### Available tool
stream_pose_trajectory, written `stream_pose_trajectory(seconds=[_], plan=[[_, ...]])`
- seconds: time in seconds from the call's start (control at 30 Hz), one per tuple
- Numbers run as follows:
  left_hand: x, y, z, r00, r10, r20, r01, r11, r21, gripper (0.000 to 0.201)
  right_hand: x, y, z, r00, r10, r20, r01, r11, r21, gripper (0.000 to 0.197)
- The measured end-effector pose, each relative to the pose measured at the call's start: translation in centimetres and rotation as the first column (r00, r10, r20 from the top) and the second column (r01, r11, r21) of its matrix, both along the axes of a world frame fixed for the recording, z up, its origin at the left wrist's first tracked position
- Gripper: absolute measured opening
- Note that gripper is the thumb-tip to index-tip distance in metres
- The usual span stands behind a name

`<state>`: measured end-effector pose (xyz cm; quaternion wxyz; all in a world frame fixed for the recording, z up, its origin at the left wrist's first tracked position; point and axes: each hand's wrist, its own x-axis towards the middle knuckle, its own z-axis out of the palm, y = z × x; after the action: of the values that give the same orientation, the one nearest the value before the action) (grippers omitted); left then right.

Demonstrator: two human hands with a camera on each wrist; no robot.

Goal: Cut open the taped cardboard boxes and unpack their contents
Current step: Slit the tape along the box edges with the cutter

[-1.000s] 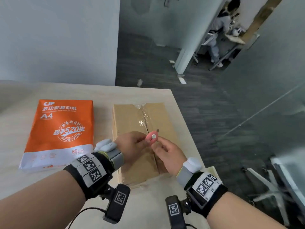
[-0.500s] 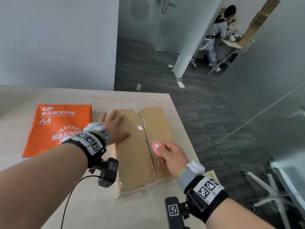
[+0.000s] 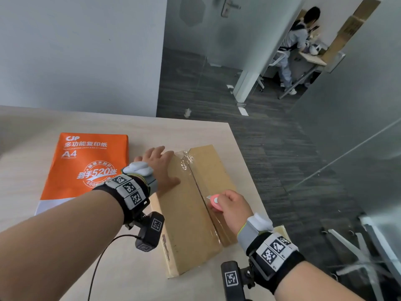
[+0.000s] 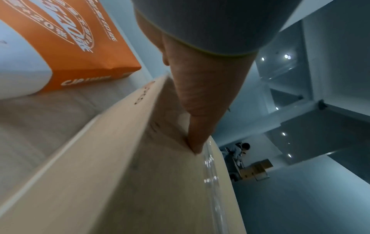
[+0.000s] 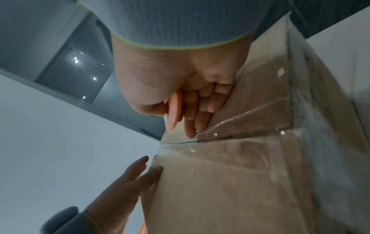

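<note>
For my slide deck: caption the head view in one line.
Left hand flat on a taped cardboard box, right hand setting a pink cutter at its seam.

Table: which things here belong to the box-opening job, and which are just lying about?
In use: box, its tape, pink cutter gripped by right hand, left hand flat on box.
Lying about: orange paper ream.

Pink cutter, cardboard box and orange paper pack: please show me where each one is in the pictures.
pink cutter (image 3: 214,202): head view, on its round body near the button.
cardboard box (image 3: 186,216): head view, on its left top flap.
orange paper pack (image 3: 91,155): head view, on its printed top face.
</note>
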<state>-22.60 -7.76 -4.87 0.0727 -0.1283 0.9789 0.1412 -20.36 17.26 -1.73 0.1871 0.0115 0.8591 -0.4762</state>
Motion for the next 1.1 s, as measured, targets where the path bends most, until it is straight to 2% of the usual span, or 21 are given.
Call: stream_pose_trajectory(seconds=[0.07,0.13,0.2,0.3,0.37,0.43,0.5,0.57,0.63,0.8,0.93,1.1], plan=[[-0.1,-0.4,-0.4,0.997,-0.014,0.072,0.007,0.995,0.1,0.113,0.0,0.0,0.3,0.998,0.013,0.061,-0.012,1.0,-0.007,0.027],[0.2,-0.5,0.0,0.989,-0.013,0.148,-0.003,0.994,0.105,0.118,-0.2,0.0,0.8,0.986,0.034,0.165,-0.035,0.999,0.0,0.02],[0.8,-0.1,0.1,0.983,0.003,0.185,-0.023,0.994,0.103,0.103,-0.4,0.1,1.4,0.955,0.101,0.278,-0.117,0.992,0.042,0.014],[1.5,1.1,-0.2,0.984,0.137,0.115,-0.162,0.957,0.243,0.058,-0.2,-0.5,1.9,0.9,0.232,0.369,-0.263,0.964,0.035,0.01],[1.7,1.5,-0.5,0.973,0.191,0.129,-0.222,0.928,0.3,0.045,-0.3,-1.4,1.6,0.924,0.239,0.298,-0.237,0.971,-0.042,0.011],[2.2,1.3,-0.9,0.967,0.178,0.181,-0.23,0.914,0.333,0.049,-0.8,-2.7,1.2,0.964,0.167,0.207,-0.149,0.984,-0.101,0.011],[2.6,1.1,-1.5,0.964,0.15,0.221,-0.222,0.911,0.348,0.061,-1.5,-4.3,1.0,0.985,0.111,0.135,-0.098,0.99,-0.104,0.011],[2.8,1.2,-2.2,0.973,0.118,0.198,-0.185,0.912,0.367,0.08,-2.1,-6.0,0.8,0.992,0.104,0.072,-0.097,0.991,-0.087,0.012],[2.9,1.1,-2.6,0.982,0.085,0.17,-0.145,0.912,0.385,0.089,-2.8,-7.4,0.3,0.992,0.125,0.006,-0.124,0.992,-0.037,0.015],[2.5,0.8,-1.6,0.963,0.03,0.269,-0.135,0.915,0.379,0.059,-4.2,-8.8,-1.2,0.941,0.308,-0.137,-0.282,0.942,0.182,0.014],[2.3,0.9,-2.0,0.959,0.056,0.278,-0.168,0.902,0.398,0.055,-4.4,-8.9,-1.5,0.898,0.399,-0.184,-0.327,0.887,0.328,0.014],[1.9,0.6,-2.4,0.955,0.034,0.295,-0.158,0.9,0.407,0.051,-4.7,-9.3,-1.8,0.865,0.459,-0.202,-0.354,0.844,0.402,0.014]])
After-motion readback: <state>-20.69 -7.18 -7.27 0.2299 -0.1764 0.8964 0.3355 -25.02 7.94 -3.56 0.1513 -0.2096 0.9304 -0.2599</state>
